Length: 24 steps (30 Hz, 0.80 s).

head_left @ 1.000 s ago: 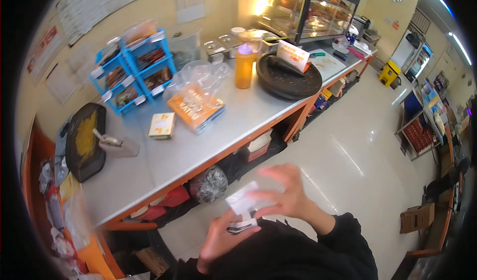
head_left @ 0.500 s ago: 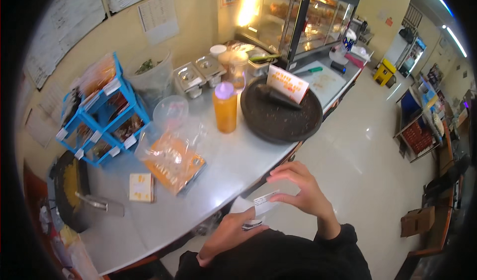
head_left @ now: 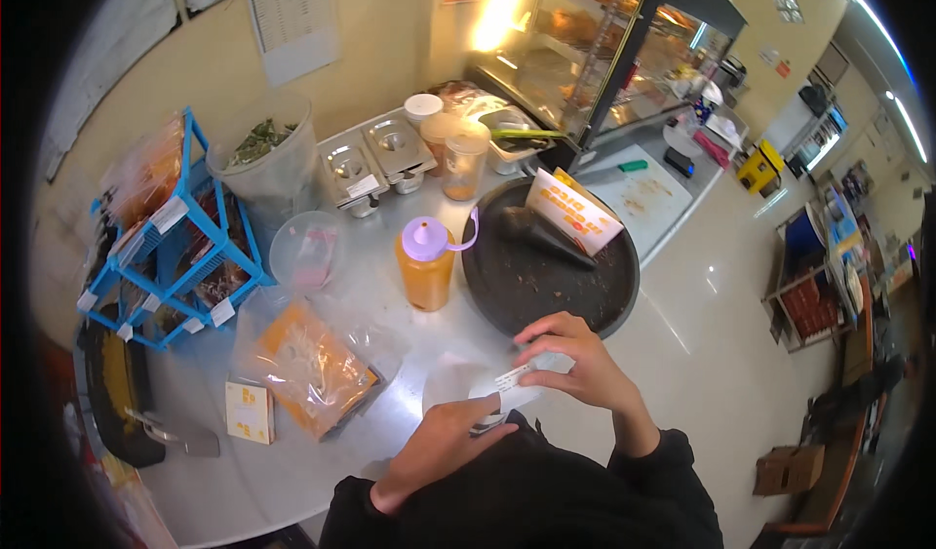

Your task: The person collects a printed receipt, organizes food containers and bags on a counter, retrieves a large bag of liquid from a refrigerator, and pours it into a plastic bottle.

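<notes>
My left hand (head_left: 444,442) is closed on a small white paper slip (head_left: 509,378) with printing on it, held in front of my dark clothing at the counter's near edge. My right hand (head_left: 580,364) curves round the slip's other end, its thumb against the edge and its fingers arched above. Some pale, thin material shows between that thumb and the fingers; I cannot make out what it is. Beyond the hands sits a big round black stone mortar (head_left: 497,286) with a dark pestle (head_left: 551,232) and a folded printed card box (head_left: 575,213) in it.
On the steel counter (head_left: 283,490) stand an orange squeeze bottle (head_left: 426,271) with a lilac cap, a plastic-wrapped orange packet (head_left: 317,364), a small white box (head_left: 250,412), blue baskets (head_left: 195,247) and lidded steel pans (head_left: 395,144). Behind is a lit glass food cabinet (head_left: 585,42).
My view has shifted closer over the counter, and the mortar now lies just beyond my hands. Both hands stay at the paper slip; the right hand's fingers have come nearer to it.
</notes>
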Tool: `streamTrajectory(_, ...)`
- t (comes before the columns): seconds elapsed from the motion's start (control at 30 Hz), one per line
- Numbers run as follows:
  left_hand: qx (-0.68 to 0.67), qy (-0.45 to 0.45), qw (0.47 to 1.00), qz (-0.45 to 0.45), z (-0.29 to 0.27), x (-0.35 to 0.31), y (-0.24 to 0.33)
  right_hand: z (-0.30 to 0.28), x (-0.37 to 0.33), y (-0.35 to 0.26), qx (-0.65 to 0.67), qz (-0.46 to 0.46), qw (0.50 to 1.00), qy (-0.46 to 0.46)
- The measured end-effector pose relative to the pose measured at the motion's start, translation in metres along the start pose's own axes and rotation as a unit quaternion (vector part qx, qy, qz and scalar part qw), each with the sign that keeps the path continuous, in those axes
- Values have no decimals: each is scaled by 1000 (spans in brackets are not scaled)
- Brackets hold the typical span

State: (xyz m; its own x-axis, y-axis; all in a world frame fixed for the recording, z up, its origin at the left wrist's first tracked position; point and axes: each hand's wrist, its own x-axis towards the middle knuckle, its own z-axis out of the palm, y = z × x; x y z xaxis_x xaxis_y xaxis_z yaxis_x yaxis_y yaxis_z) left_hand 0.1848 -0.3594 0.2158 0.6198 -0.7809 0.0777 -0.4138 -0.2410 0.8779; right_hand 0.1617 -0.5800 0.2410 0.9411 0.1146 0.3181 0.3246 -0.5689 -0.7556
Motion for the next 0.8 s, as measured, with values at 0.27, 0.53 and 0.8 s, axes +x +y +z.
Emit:
streamTrajectory(0.27,-31,45,990,-132,9,54,-7,-23,43,38,-154,-125,977,75)
streamTrajectory(0.53,0,179,966,-186,14,58,-20,-59,76,173,-368,36,882,291)
streamTrajectory(0.8,-12,217,956,-198,22,47,-26,-70,79,230,-387,-42,883,262)
